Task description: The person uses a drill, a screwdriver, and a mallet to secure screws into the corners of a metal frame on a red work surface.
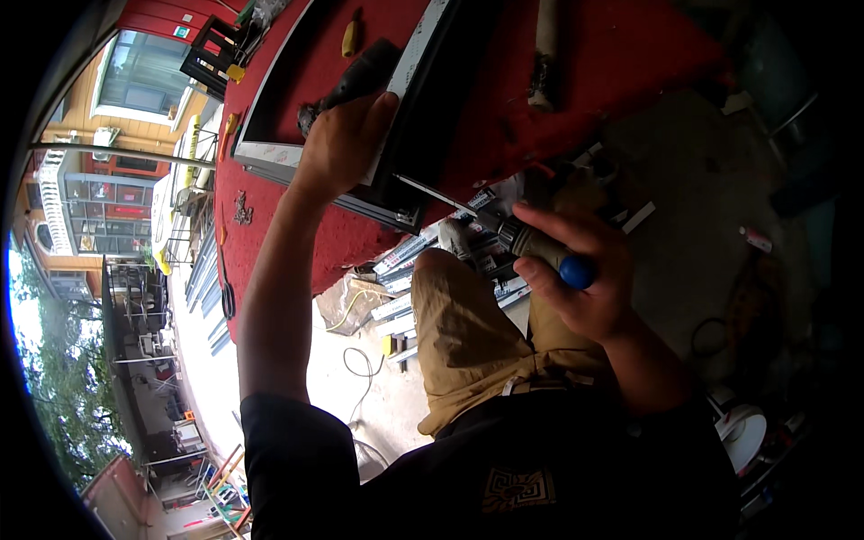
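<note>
Red cloth covers the tabletop (621,54), which is set outdoors beside a bright yard (346,382). By the right hand (576,256), a screwdriver (540,245) is held, its handle pinched between the thumb and curled fingers and its blue end cap left showing. Its shaft is aimed up and to the left, with the tip brought to the dark frame (412,117) near the corner closest to the body; whether a screw is engaged there cannot be told. By the left hand (346,144), the frame is steadied: that grip is closed over the film-covered rail, though some fingertips are hidden.

The frame is laid on the cloth, partly over the near edge. Its rails are already brought together at this corner, so the work is judged to be well past the cutting of parts. White film is left on at least two rails. How firmly the corner is fixed, and how many corners are done, cannot be made out.

Farther out, a dark power tool (364,72) is seen just beyond the left hand, with a yellow-handled tool (350,39) above it. A small heap of loose bits (242,208), perhaps screws, is left on the cloth, so more fastening may remain. Below the tabletop, metal profiles (396,308) are stacked.
</note>
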`<state>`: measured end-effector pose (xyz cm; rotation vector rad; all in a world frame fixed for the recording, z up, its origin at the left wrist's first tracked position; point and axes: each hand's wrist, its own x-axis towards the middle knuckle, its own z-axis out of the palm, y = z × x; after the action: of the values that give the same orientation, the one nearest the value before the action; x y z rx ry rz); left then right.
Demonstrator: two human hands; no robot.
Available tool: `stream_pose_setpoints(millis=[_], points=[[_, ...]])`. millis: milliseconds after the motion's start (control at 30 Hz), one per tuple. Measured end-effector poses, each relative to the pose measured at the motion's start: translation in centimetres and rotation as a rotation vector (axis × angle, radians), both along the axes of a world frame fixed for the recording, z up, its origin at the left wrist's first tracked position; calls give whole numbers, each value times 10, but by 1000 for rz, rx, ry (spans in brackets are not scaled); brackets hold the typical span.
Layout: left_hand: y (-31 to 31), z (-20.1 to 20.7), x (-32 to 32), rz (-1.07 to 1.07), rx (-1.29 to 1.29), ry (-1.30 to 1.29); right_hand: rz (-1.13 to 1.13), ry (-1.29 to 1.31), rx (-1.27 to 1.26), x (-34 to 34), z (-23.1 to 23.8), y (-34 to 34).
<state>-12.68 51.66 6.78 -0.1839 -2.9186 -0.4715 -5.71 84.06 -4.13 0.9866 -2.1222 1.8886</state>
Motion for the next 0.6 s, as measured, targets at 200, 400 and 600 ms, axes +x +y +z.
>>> stream_pose_setpoints(millis=[200,400,600], points=[[-2,0,-1,21,4,-25,-52,34,-88,-2,-9,-5],[-2,0,0,-10,13,-16,-83,122,-179,-4,-9,-14],[-2,-3,0,-7,-8,1,-85,112,-150,-2,-10,-12]])
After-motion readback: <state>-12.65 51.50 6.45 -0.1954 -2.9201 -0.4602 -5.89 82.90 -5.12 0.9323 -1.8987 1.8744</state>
